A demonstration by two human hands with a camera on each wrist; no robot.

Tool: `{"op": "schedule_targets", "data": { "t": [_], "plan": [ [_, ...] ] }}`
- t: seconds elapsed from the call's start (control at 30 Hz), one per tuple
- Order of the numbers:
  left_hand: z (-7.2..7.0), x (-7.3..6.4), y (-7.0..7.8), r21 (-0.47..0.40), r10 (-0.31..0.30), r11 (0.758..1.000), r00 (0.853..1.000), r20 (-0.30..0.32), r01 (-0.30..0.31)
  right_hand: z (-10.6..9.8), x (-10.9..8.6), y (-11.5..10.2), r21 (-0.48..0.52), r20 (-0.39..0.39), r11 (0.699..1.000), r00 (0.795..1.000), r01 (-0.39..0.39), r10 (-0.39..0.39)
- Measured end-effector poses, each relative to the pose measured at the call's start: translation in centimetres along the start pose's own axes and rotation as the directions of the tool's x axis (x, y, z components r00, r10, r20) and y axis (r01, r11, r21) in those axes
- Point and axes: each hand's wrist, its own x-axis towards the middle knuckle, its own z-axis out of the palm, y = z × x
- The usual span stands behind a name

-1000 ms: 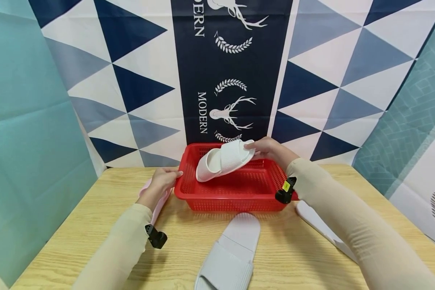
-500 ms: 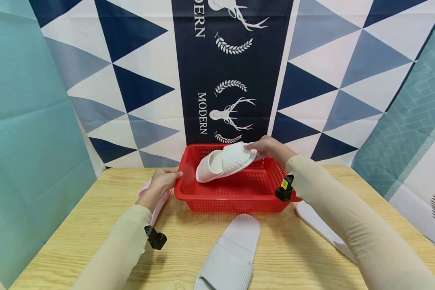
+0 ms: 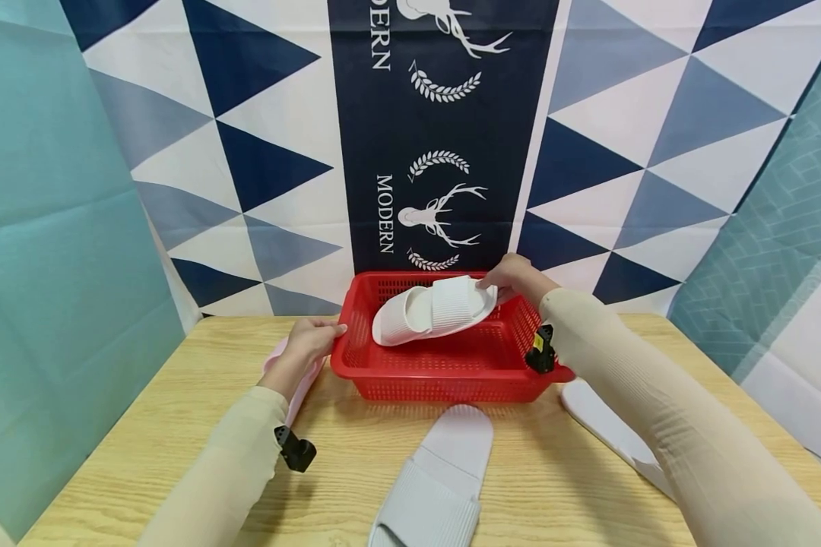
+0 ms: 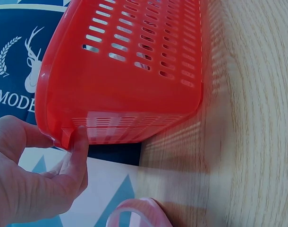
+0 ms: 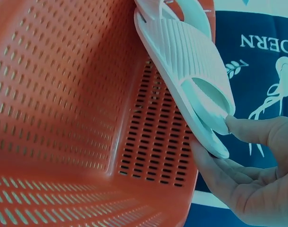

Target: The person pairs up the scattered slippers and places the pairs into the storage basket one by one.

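Slippers [image 3: 451, 301], at least four; basket [image 3: 445, 388], one

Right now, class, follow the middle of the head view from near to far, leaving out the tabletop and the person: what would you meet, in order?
Grey slipper → front wall of the red basket → white slipper → dark deer-print panel.

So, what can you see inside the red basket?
Ribbed white footwear, one end pinched by the right hand, and bare perforated floor beside it. Whatever lies directly beneath the footwear is covered.
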Motion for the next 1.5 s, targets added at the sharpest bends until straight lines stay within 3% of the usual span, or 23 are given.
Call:
{"op": "schedule_targets", "data": {
  "t": [0.77,1.0,1.5],
  "plan": [
    [-0.1,0.0,0.0,0.001,-0.01,1.0,1.0,0.002,0.01,-0.2,1.5,1.4,-0.081,0.081,0.997,0.997,0.011,-0.005],
    [-0.2,0.1,0.1,0.04,-0.004,0.999,1.0,-0.012,0.005,-0.4,2.2,2.1,-0.128,0.093,0.992,0.996,0.017,-0.005],
    [-0.2,0.1,0.1,0.045,0.01,0.999,1.0,-0.013,-0.01,-0.1,2.3,2.5,-0.149,0.115,0.988,0.993,0.043,-0.026]
  ]
}}
